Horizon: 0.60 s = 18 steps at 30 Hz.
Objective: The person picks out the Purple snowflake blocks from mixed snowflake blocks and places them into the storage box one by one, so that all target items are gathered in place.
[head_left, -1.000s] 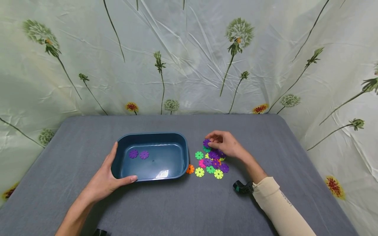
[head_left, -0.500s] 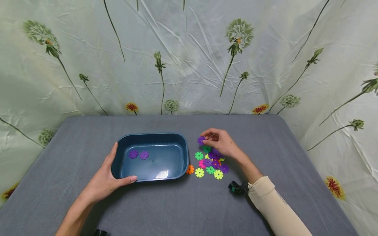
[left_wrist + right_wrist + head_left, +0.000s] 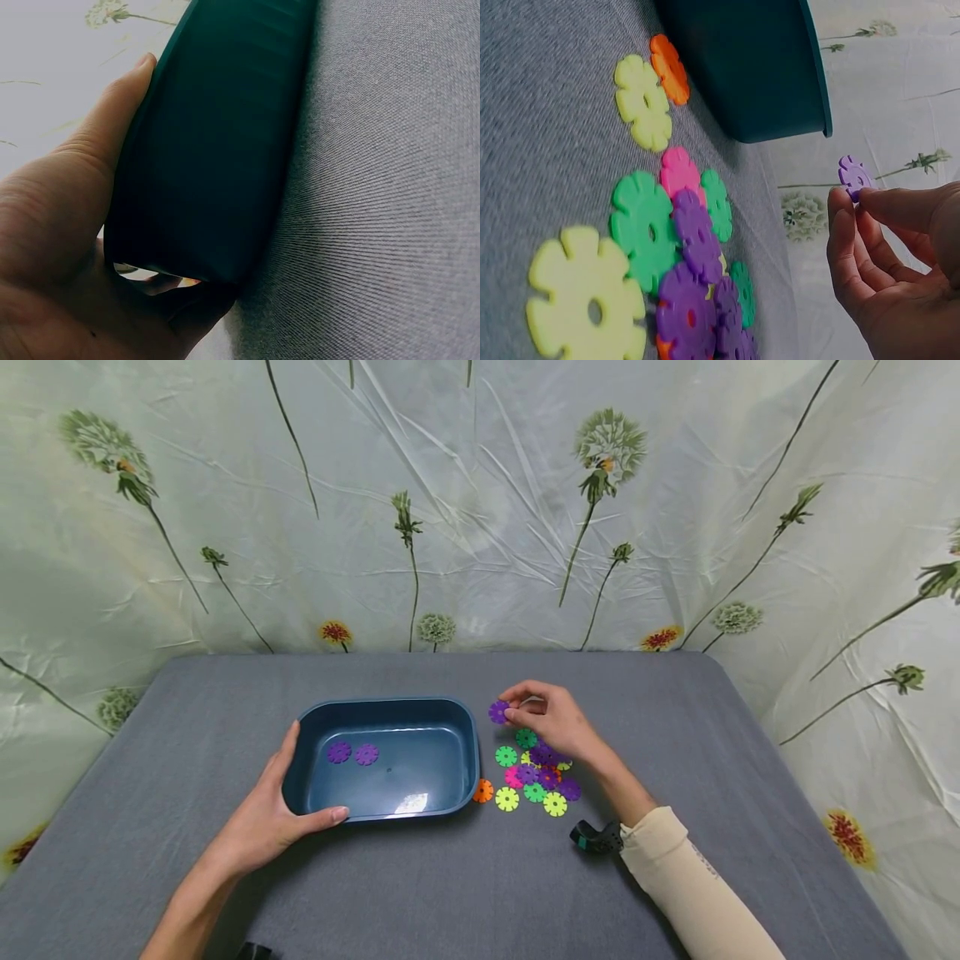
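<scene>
My right hand (image 3: 551,718) pinches a purple notched disc (image 3: 498,712) between thumb and fingertips, raised above the table just right of the bin. In the right wrist view the same purple disc (image 3: 853,175) stands on edge at the fingertips. My left hand (image 3: 262,814) grips the left end of a dark blue plastic bin (image 3: 477,752), thumb over the front rim. Close up in the left wrist view, the thumb (image 3: 124,101) lies along the bin's wall (image 3: 210,142). Two purple discs (image 3: 353,753) lie inside the bin on its left side.
A loose pile of notched discs (image 3: 542,753), purple, green, yellow, pink and orange, lies right of the bin. One orange disc (image 3: 483,791) sits against the bin's right wall. The grey cloth-covered table (image 3: 450,893) ends at a flowered curtain (image 3: 495,527).
My right hand has lifted the purple disc off the far side of the pile and carried it left toward the bin. The left hand and bin have stayed put.
</scene>
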### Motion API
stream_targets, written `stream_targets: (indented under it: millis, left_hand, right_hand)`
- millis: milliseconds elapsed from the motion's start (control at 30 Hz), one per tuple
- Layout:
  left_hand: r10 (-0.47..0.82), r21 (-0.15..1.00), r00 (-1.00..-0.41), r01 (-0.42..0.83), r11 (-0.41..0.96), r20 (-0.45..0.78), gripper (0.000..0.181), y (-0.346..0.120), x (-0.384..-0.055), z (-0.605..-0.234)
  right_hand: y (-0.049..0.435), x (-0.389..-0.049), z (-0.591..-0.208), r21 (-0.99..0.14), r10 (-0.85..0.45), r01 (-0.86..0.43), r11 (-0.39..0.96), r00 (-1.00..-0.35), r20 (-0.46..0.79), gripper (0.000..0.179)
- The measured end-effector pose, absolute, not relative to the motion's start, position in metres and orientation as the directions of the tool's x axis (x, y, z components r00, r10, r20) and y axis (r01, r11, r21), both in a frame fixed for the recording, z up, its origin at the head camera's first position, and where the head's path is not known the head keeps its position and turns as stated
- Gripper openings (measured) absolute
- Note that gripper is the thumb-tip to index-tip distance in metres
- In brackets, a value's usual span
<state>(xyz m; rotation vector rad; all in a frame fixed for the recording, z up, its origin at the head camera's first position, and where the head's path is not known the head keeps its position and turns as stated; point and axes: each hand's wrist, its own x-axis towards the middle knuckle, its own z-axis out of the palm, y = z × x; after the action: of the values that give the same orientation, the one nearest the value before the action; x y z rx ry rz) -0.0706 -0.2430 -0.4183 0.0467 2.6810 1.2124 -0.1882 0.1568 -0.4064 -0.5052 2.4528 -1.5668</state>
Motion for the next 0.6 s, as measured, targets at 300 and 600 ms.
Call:
stream_targets:
  millis: [300, 600]
  left_hand:
    - [0.105, 0.739, -0.978, -0.064, 0.67, -0.18, 0.137, -0.242, -0.07, -0.418]
    - [0.105, 0.74, -0.979, -0.062, 0.67, -0.177, 0.136, -0.243, -0.07, -0.418]
  right_hand:
    - [0.148, -0.187, -0.402, -0.919, -0.377, -0.192, 0.344, -0.925, 0.052, 0.02]
    - [0.135, -0.186, -0.396, -0.939, -0.379, -0.166, 0.301, -0.924, 0.042, 0.019]
